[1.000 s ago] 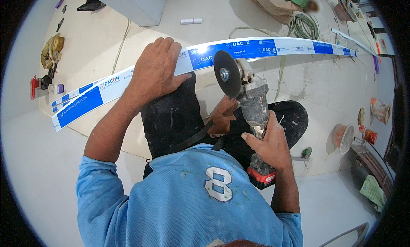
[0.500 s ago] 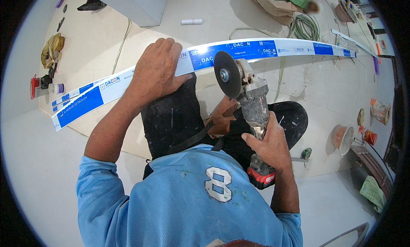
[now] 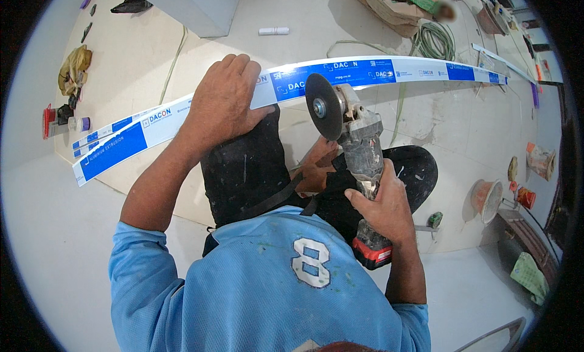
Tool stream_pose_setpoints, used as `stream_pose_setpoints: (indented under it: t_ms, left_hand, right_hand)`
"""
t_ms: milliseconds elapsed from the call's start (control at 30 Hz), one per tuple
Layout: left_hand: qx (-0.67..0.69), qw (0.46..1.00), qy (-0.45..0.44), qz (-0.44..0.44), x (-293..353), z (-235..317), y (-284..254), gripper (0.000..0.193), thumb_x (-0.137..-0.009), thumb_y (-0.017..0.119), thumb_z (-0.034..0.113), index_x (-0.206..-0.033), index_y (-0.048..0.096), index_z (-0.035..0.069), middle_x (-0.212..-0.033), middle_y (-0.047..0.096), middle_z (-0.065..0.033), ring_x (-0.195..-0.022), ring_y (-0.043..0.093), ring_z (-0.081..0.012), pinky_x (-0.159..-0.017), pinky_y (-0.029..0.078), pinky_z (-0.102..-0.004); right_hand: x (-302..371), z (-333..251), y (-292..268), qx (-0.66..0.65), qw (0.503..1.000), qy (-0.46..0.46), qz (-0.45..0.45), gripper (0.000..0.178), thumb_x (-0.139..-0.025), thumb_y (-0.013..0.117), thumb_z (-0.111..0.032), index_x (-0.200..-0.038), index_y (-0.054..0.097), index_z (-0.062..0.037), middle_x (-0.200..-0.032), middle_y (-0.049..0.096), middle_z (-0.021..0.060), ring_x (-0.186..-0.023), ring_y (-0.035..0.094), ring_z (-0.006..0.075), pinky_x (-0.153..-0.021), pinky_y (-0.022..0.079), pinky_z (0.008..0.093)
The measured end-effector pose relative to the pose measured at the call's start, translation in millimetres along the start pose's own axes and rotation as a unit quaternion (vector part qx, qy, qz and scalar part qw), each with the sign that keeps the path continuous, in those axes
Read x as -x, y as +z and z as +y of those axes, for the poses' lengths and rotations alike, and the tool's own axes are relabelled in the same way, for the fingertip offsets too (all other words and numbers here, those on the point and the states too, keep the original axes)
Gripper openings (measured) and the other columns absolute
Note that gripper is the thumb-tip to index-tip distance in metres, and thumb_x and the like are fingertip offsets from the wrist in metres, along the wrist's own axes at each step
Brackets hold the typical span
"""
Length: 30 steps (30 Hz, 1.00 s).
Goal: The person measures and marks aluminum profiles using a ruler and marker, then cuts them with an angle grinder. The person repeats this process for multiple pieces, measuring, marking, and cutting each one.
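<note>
A long aluminium profile (image 3: 426, 69), wrapped in blue and white film, runs across in front of me over my left knee. My left hand (image 3: 226, 99) is wrapped over it, fingers on its far side and thumb toward me. In my right hand (image 3: 384, 200) is a dusty cordless angle grinder (image 3: 364, 151) with a red-trimmed battery at its lower end. Its dark cutting disc (image 3: 325, 107) stands up close to the near edge of the profile; whether they touch I cannot tell. The disc shows sharp, without blur.
A coil of green hose (image 3: 434, 40) lies beyond the profile, near large brown sacks (image 3: 395, 8). Buckets (image 3: 486, 198) stand along the right. At far left are a crumpled tan bag (image 3: 75, 71) and small containers (image 3: 79, 123). A white pillar (image 3: 194, 8) rises ahead.
Almost nothing differs. The view has shifted very slightly, while both hands, the grinder and the profile keep their places.
</note>
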<state>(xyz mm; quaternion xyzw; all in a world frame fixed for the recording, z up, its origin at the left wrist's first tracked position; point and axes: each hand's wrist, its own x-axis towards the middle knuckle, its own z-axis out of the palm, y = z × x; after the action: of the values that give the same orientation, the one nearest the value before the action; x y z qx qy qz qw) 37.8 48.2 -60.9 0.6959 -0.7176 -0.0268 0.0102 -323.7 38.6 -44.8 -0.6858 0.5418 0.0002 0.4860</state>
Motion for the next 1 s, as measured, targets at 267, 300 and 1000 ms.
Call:
stream_pose_setpoints:
  t_ms: [267, 300, 1000]
  left_hand:
    - [0.005, 1.0, 0.001, 0.002, 0.8, 0.5, 0.0, 0.064, -0.086, 0.098, 0.041, -0.125, 0.072, -0.002, -0.118, 0.069, -0.0178, -0.113, 0.066, -0.0305, -0.101, 0.057, -0.046]
    - [0.009, 1.0, -0.003, -0.004, 0.8, 0.8, -0.5, 0.064, -0.086, 0.098, 0.042, -0.125, 0.072, -0.002, -0.118, 0.069, -0.0178, -0.112, 0.066, -0.0304, -0.101, 0.057, -0.046]
    - [0.012, 1.0, -0.004, -0.003, 2.6, 0.7, -0.5, 0.068, -0.086, 0.099, 0.044, -0.127, 0.07, -0.002, -0.116, 0.067, -0.017, -0.11, 0.064, -0.0296, -0.096, 0.056, -0.0457]
  right_hand:
    - [1.2, -2.8, -1.1, 0.022, 0.999, 0.024, -0.004, 0.068, -0.092, 0.088, -0.03, -0.134, 0.052, 0.0083, -0.105, 0.078, 0.0332, -0.102, 0.082, 0.0478, -0.091, 0.065, 0.054]
    - [0.5, -2.5, -1.4, 0.02, 1.0, 0.022, -0.006, 0.068, -0.092, 0.088, -0.03, -0.135, 0.052, 0.0081, -0.105, 0.078, 0.0335, -0.102, 0.082, 0.0482, -0.091, 0.065, 0.0542]
    - [-5.1, -10.2, -8.1, 0.052, 0.998, 0.015, -0.013, 0.07, -0.094, 0.087, -0.032, -0.135, 0.05, 0.0091, -0.107, 0.077, 0.0365, -0.106, 0.08, 0.0509, -0.092, 0.064, 0.0559]
